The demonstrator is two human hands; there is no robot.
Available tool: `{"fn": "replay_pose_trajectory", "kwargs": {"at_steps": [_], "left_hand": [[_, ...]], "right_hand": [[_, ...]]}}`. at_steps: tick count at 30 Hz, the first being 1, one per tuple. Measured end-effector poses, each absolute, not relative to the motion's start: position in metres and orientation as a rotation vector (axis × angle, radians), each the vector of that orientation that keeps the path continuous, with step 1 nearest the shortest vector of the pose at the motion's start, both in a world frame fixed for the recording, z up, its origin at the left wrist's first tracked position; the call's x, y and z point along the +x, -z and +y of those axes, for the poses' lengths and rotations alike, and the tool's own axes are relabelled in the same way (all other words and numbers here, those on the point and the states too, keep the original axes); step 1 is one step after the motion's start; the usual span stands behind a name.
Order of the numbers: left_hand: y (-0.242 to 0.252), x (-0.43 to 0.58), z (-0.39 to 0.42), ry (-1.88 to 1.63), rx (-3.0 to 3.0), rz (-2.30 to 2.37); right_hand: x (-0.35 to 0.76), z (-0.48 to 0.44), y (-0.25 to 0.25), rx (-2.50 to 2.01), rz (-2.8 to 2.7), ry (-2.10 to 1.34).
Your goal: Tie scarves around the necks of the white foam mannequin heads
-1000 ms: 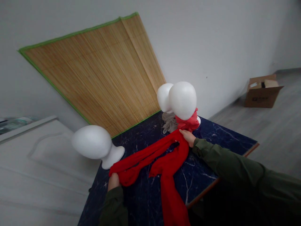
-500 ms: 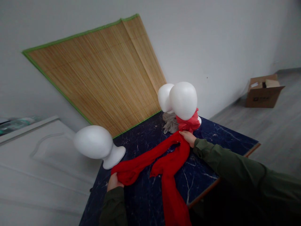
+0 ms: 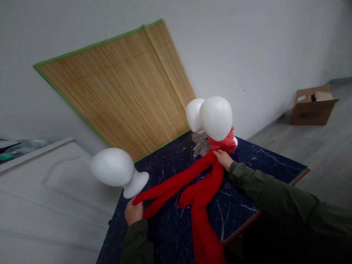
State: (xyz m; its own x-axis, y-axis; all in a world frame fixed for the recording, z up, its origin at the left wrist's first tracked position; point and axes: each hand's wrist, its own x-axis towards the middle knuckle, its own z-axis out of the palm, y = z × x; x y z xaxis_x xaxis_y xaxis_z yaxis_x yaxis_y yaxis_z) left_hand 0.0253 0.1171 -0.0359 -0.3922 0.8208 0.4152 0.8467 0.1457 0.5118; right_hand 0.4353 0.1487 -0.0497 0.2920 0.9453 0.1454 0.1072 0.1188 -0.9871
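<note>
A long red scarf point(image 3: 176, 181) is stretched across the dark blue marbled table, with one part hanging toward me over the front. At its left end my left hand point(image 3: 134, 213) is closed on the cloth, beside the base of a white mannequin head point(image 3: 113, 167). My right hand point(image 3: 223, 159) pinches the scarf farther back, close to a second white mannequin head point(image 3: 216, 118) that has a pinkish-red cloth point(image 3: 224, 143) round its neck. Behind that one stands another white head point(image 3: 193, 114) with a grey cloth point(image 3: 200, 143) at its neck.
The table point(image 3: 247, 154) has a brown edge. A bamboo mat point(image 3: 118, 91) with green trim leans on the wall behind it. A white panelled cabinet door point(image 3: 55, 205) is at left. An open cardboard box point(image 3: 312, 112) lies on the floor at right.
The scarf's left stretch is pulled straighter, and its bunched left end now hangs as a narrower fold below my left hand. My right hand keeps its hold. The view has shifted slightly.
</note>
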Motion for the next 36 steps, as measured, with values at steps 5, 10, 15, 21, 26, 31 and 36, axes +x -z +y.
{"fn": "replay_pose_trajectory", "kwargs": {"at_steps": [5,10,15,21,26,31,36], "left_hand": [[0.026,0.026,0.107,1.047,-1.544,-2.472],[0.033,0.031,0.111,0.989,-1.661,-2.514],[0.038,0.037,0.117,0.836,-1.781,-2.353],[0.032,0.062,0.116,0.690,-2.007,-2.079],[0.038,0.105,0.112,0.658,-2.528,-1.907],[0.047,0.119,0.118,0.548,-2.611,-1.788],[0.053,0.097,0.126,0.507,-2.461,-1.844]], "right_hand": [[0.444,0.149,0.050,-1.492,-1.295,-0.466],[0.435,0.143,0.054,-1.481,-1.376,-0.376],[0.415,0.111,0.034,-1.313,-1.639,-0.008],[0.351,0.071,0.040,-1.005,-2.382,-0.153],[0.327,0.073,0.042,-1.081,-2.472,-0.218],[0.328,0.057,0.030,-0.520,-2.347,-0.746],[0.332,0.037,0.039,-0.242,-2.456,-1.576]]}}
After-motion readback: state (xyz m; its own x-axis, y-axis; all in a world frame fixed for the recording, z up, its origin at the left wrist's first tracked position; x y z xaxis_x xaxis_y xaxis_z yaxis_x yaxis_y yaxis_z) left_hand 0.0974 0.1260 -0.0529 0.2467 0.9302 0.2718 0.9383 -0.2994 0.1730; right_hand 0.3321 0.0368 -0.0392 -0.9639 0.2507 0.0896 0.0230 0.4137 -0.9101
